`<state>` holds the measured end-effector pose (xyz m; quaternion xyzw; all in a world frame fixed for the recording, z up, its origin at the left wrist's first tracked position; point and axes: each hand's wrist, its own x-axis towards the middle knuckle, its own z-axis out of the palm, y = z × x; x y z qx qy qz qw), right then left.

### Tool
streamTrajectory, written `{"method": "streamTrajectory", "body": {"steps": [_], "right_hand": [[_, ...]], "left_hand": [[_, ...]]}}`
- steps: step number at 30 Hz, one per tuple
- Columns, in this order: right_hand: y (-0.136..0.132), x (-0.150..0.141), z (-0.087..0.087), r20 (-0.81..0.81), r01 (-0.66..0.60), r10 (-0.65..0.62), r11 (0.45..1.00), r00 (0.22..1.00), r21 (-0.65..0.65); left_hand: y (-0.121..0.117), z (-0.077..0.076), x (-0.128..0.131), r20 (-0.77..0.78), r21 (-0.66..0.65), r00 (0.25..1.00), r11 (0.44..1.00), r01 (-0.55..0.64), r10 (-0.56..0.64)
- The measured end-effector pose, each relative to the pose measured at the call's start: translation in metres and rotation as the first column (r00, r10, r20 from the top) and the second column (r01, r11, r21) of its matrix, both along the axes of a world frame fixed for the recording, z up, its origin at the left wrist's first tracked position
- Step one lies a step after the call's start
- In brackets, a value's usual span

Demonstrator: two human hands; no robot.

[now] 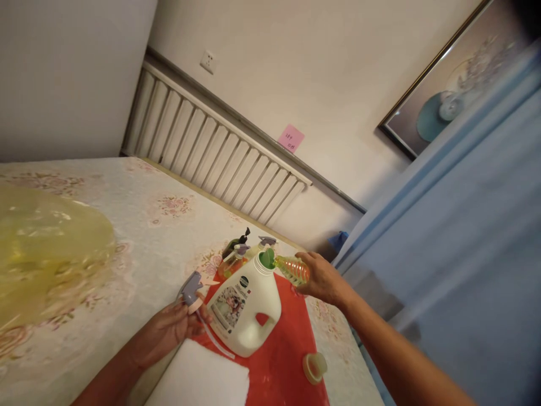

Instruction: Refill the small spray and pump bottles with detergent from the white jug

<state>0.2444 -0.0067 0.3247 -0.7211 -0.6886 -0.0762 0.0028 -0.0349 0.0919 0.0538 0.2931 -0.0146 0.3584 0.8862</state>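
Note:
My left hand (181, 320) grips a grey spray trigger head (192, 290), its thin dip tube hanging down in front of a large white detergent jug (249, 307). The jug stands uncapped on a red mat, and a green funnel (267, 259) sits in its mouth. My right hand (322, 277) is wrapped round a small clear ribbed bottle (293, 270) with yellowish liquid. That bottle is tilted nearly on its side, its neck at the funnel. Whether liquid is flowing cannot be made out.
Behind the jug stand several spray and pump bottles (232, 256). A round cap (315, 367) lies on the red mat (281, 372), near a white pad (203, 378). A yellow plastic-wrapped bulk (54, 248) covers the table's left. A radiator (211, 141) lines the wall; a blue curtain (465, 225) hangs right.

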Motion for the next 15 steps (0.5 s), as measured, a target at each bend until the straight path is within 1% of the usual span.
{"method": "streamTrajectory", "body": {"steps": [3, 9, 15], "right_hand": [[0.0004, -0.0002, 0.0016, 0.014, 0.001, -0.001, 1.000, 1.000, 0.000], [0.0012, -0.0023, 0.0048, 0.039, 0.010, -0.009, 1.000, 0.999, -0.015], [0.0030, -0.0018, 0.0070, 0.056, 0.011, -0.011, 1.000, 0.998, -0.014]], "left_hand": [[0.0004, 0.0005, -0.0013, 0.017, -0.012, 1.000, 1.000, 0.017, -0.017], [0.0006, 0.0012, -0.0015, 0.019, -0.023, 1.000, 1.000, 0.015, -0.015], [0.0024, -0.0028, -0.0007, 0.040, -0.006, 0.999, 1.000, 0.026, -0.026]]}}
